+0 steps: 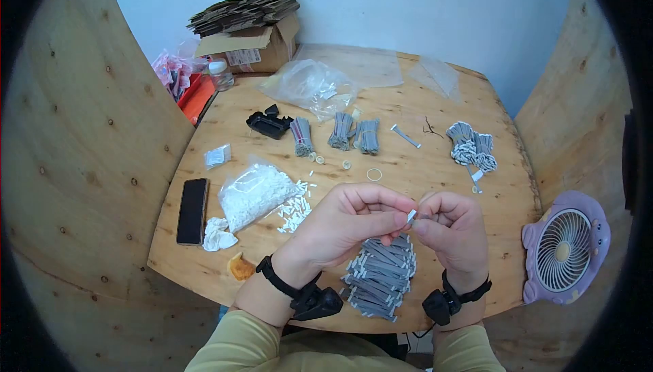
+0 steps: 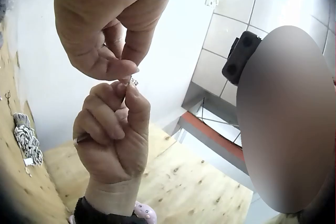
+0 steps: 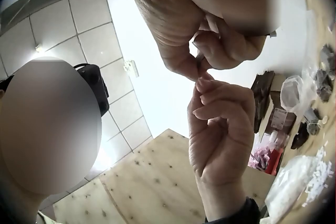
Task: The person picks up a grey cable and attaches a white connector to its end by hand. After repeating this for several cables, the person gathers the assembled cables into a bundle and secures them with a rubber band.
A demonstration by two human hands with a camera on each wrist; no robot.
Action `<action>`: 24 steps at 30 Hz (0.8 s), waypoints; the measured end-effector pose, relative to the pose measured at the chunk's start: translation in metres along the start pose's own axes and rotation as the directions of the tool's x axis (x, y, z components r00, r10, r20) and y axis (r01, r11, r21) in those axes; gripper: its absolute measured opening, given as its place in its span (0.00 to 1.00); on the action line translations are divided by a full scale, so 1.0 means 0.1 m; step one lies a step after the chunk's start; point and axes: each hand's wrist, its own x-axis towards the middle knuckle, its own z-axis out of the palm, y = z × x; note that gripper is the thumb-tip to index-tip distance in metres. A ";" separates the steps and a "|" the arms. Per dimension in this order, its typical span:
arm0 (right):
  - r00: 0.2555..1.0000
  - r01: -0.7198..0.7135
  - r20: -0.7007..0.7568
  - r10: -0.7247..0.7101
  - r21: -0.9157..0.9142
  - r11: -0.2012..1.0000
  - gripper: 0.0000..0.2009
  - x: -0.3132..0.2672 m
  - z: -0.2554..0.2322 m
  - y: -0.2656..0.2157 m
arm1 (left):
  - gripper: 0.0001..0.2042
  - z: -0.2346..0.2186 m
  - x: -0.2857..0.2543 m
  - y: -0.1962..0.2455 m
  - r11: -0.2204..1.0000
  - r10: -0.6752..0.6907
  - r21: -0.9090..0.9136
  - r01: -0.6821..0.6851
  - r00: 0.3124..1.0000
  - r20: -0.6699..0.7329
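Observation:
Above a pile of short grey cables with white ends (image 1: 381, 273), both hands meet fingertip to fingertip. The left hand (image 1: 347, 226) pinches a small white connector (image 1: 411, 216) between thumb and forefinger. On its other side the right hand (image 1: 454, 232) pinches the same small piece, its other fingers curled in. In the left wrist view a tiny part (image 2: 134, 81) shows between the fingertips of the left hand (image 2: 110, 24) and right hand (image 2: 113, 129). Fingers hide most of it in the right wrist view, between the right hand (image 3: 205, 19) and left hand (image 3: 223, 129).
Loose white pieces (image 1: 294, 214), a bag of white pieces (image 1: 255, 194) and a phone (image 1: 192, 211) lie left. Behind are cable bundles (image 1: 341, 131), a black holder (image 1: 269, 124) and a cardboard box (image 1: 258, 49). Right are more cables (image 1: 469, 146) and a purple fan (image 1: 564, 249).

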 end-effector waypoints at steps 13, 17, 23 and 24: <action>0.999 -0.022 -0.049 0.020 -0.045 0.999 0.03 -0.01 0.02 -0.03 | 0.07 0.02 -0.01 -0.01 0.987 0.063 0.148 -0.055 0.997 -0.052; 0.998 -0.029 -0.062 0.024 -0.078 0.997 0.03 -0.02 0.03 -0.03 | 0.07 0.04 -0.02 0.02 0.981 0.065 0.189 -0.051 0.995 -0.069; 0.996 -0.032 -0.091 0.021 -0.116 0.993 0.04 -0.02 0.04 -0.03 | 0.08 0.04 -0.01 0.01 0.976 0.062 0.212 -0.040 0.993 -0.096; 0.995 -0.035 -0.096 0.023 -0.123 0.992 0.04 -0.02 0.04 -0.03 | 0.08 0.04 -0.01 0.01 0.974 0.063 0.222 -0.039 0.993 -0.101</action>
